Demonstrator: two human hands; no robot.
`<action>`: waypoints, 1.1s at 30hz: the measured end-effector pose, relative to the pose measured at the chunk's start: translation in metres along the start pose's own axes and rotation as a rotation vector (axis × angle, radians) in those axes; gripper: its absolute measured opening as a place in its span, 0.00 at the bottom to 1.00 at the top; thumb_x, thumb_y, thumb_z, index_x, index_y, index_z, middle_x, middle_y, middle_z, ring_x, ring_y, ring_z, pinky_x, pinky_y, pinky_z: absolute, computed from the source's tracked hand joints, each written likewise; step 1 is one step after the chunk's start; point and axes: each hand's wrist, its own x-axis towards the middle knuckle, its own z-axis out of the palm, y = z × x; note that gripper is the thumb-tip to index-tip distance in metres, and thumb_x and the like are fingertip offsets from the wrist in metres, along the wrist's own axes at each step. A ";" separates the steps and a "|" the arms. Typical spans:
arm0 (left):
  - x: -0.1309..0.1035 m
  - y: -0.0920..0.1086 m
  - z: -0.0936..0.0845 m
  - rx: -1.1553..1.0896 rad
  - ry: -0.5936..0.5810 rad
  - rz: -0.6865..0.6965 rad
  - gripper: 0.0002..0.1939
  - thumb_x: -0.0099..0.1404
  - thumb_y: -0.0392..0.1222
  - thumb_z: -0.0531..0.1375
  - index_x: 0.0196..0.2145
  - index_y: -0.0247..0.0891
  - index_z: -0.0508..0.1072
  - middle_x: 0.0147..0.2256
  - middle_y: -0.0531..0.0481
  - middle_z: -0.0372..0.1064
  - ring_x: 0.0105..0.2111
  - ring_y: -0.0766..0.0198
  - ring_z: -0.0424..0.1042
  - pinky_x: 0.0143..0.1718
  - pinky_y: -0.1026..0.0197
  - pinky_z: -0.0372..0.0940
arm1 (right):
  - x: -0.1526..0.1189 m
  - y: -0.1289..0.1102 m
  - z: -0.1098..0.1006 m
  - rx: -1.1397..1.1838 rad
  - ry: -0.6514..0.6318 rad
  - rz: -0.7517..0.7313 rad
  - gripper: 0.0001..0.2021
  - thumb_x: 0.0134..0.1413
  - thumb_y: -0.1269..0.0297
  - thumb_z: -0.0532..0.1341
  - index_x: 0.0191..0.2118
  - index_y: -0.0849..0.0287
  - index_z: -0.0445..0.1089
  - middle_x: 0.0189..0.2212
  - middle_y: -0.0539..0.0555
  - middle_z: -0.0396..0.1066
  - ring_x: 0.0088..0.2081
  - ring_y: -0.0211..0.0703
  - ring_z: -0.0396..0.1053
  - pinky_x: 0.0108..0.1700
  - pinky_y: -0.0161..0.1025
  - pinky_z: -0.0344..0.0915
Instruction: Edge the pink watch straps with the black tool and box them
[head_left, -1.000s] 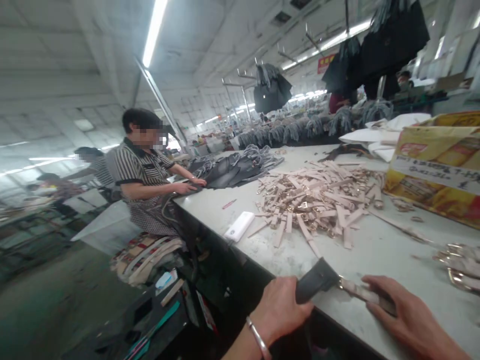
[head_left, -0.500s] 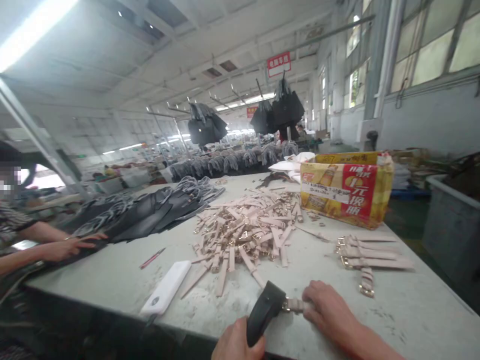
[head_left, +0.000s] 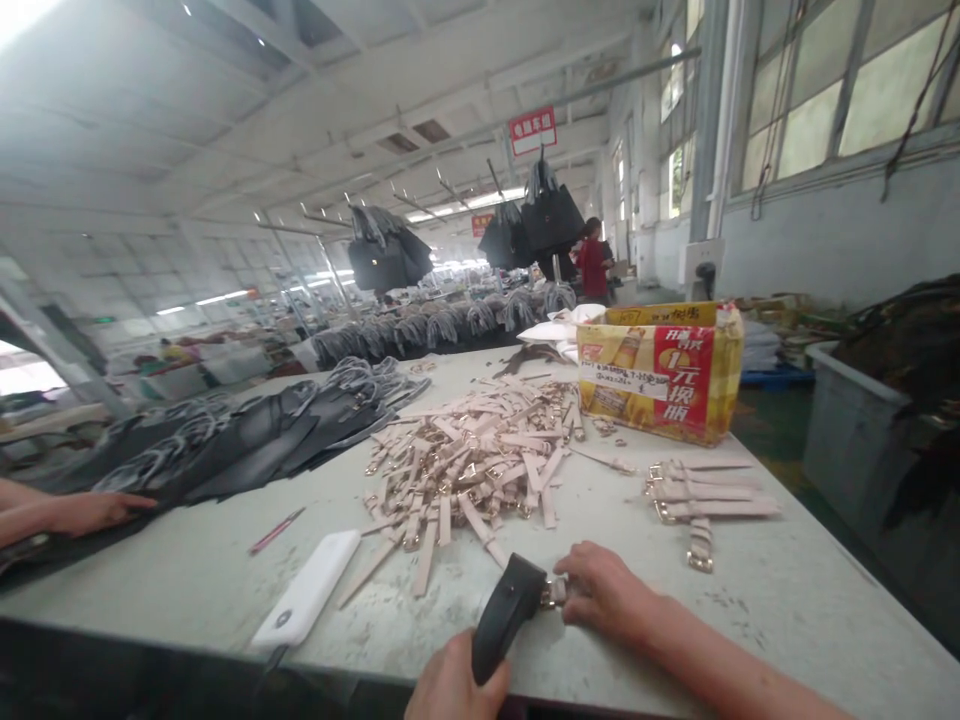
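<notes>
Looks like a bag-making workshop, factory-sized! Shows it with dark bags (head_left: 379, 262) hanging from metal racks (head_left: 324, 250), a heap of pale buckled straps (head_left: 465, 450) on a broad worktable (head_left: 817, 620), and long rows of grey-handled goods (head_left: 450, 325) behind. Stretches far back under strip lights (head_left: 221, 298), with a red sign (head_left: 532, 130) overhead and a big grey bin (head_left: 847, 430) off right.

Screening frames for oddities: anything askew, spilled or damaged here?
One strap sits crosswise to the row of straps, so it looks askew. The big strap pile is jumbled, though that may be normal. No spill or clear damage visible.
</notes>
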 end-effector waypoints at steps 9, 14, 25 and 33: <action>-0.016 0.012 -0.004 -0.159 -0.012 0.018 0.19 0.59 0.49 0.56 0.41 0.33 0.73 0.33 0.42 0.76 0.37 0.54 0.76 0.36 0.63 0.66 | -0.017 -0.001 -0.014 0.011 0.019 0.033 0.14 0.42 0.73 0.60 0.39 0.56 0.73 0.35 0.52 0.68 0.40 0.43 0.66 0.41 0.35 0.58; -0.021 0.014 -0.008 -0.188 -0.029 -0.002 0.20 0.58 0.50 0.56 0.42 0.33 0.73 0.30 0.44 0.76 0.32 0.55 0.76 0.33 0.62 0.67 | -0.025 0.021 -0.060 -0.018 0.118 0.074 0.13 0.48 0.72 0.58 0.41 0.56 0.73 0.37 0.53 0.69 0.39 0.44 0.67 0.43 0.36 0.60; -0.020 0.010 -0.003 -0.213 0.023 -0.013 0.21 0.58 0.49 0.54 0.44 0.33 0.73 0.34 0.44 0.76 0.34 0.55 0.76 0.32 0.64 0.66 | -0.051 0.139 -0.160 -0.068 0.234 0.241 0.20 0.53 0.56 0.56 0.46 0.63 0.72 0.44 0.60 0.73 0.46 0.55 0.69 0.48 0.46 0.64; -0.018 0.008 -0.004 -0.230 0.020 -0.054 0.21 0.57 0.51 0.55 0.42 0.36 0.73 0.34 0.46 0.77 0.35 0.56 0.76 0.30 0.66 0.66 | -0.070 0.161 -0.152 -0.196 0.047 0.267 0.44 0.36 0.63 0.65 0.64 0.62 0.52 0.61 0.62 0.56 0.60 0.57 0.55 0.60 0.49 0.53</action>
